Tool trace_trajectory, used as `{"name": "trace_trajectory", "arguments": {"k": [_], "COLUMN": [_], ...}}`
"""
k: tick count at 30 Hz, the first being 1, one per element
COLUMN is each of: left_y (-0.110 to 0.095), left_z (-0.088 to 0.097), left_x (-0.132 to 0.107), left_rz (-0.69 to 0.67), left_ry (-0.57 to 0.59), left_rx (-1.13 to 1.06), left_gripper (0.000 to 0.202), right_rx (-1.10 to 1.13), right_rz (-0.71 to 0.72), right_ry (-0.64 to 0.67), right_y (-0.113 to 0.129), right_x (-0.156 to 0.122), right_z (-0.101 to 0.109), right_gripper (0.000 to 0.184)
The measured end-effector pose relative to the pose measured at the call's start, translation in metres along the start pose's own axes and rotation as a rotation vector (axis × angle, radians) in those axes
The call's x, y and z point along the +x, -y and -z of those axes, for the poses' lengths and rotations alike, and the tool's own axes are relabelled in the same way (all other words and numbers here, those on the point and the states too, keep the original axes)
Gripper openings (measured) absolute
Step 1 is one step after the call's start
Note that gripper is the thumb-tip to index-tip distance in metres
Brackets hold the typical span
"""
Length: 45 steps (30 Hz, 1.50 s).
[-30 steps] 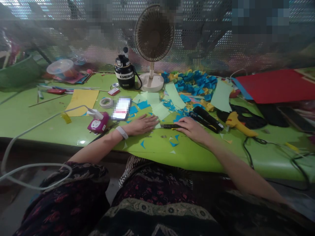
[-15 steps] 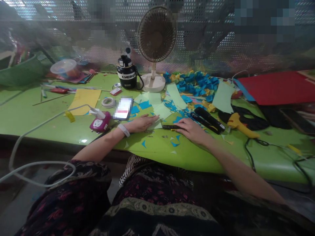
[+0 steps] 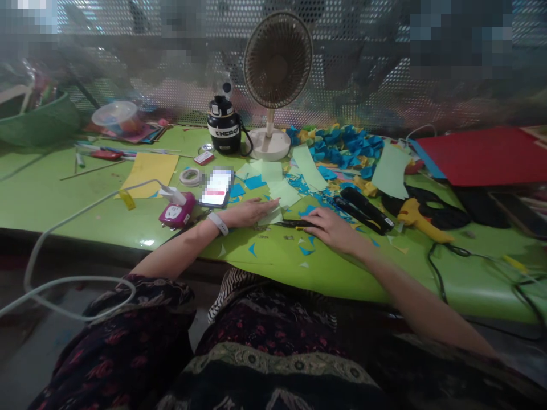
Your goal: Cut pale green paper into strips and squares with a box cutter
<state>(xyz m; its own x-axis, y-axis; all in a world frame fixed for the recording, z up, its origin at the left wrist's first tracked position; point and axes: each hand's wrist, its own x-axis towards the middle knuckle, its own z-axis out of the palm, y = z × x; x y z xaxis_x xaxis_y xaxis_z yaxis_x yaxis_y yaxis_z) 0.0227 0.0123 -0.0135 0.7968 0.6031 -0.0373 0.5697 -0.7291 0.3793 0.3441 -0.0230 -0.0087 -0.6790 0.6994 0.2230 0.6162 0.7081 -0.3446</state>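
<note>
Right hand [image 3: 331,229], one: fingers and thumb closed about the end of one slim black tool [image 3: 290,223], low over the table [image 3: 106,210]. Left hand [image 3: 248,213], one: fingers extended and together, laid flat on one small pale green piece of paper [image 3: 272,217], pressing rather than grasping.

Tool: dark, narrow, a touch of yellow along the near side; lying crosswise between the hands, its tip by the paper. Paper: plain, pale, partly hidden by the fingers — full outline cannot be told.

Beyond the grip: one black stapler [image 3: 367,209]; one yellow glue gun [image 3: 421,221]; two large curved pale green strips, one nearer the middle [image 3: 308,168], one farther right [image 3: 390,171]; one heap of blue and yellow scraps [image 3: 350,145], too many to count.

Left and rear: one phone [image 3: 217,188]; one tape roll [image 3: 190,183]; one purple plug adapter [image 3: 177,212]; one yellow sheet [image 3: 147,171]; one black bottle [image 3: 224,132]; one fan [image 3: 277,60] — standing upright.
</note>
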Motion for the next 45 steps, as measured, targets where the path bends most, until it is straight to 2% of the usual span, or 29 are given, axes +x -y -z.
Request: {"name": "trace_trajectory", "arguments": {"k": [9,30,35,38,42,45], "left_y": [-0.005,-0.008,-0.010,-0.010,-0.008,-0.006], "left_z": [0.003,0.005,0.004,0.005,0.007,0.007], "left_x": [0.000,0.002,0.000,-0.002,-0.005,-0.006], "left_rz": [0.018,0.057,0.042,0.072,0.243,0.329], "left_ry": [0.022,-0.022,-0.038,-0.109,-0.322,-0.339], "left_rx": [0.031,-0.005,-0.013,-0.027,0.033,0.047], "left_gripper": [0.058,0.059,0.056,0.060,0.070,0.064], "right_rx": [-0.025,-0.013,0.022,0.026,0.026,0.036], "right_rz": [-0.002,-0.008,0.021,0.025,0.029,0.027], "right_ry": [0.015,0.042,0.043,0.037,0.052,0.067], "right_y": [0.012,0.032,0.038,0.038,0.036,0.034], "right_x": [0.003,0.013,0.005,-0.003,-0.005,0.000], "right_z": [-0.002,-0.004,-0.003,0.001,0.007,0.010], "right_gripper": [0.036,0.033,0.033,0.033,0.031,0.032]}}
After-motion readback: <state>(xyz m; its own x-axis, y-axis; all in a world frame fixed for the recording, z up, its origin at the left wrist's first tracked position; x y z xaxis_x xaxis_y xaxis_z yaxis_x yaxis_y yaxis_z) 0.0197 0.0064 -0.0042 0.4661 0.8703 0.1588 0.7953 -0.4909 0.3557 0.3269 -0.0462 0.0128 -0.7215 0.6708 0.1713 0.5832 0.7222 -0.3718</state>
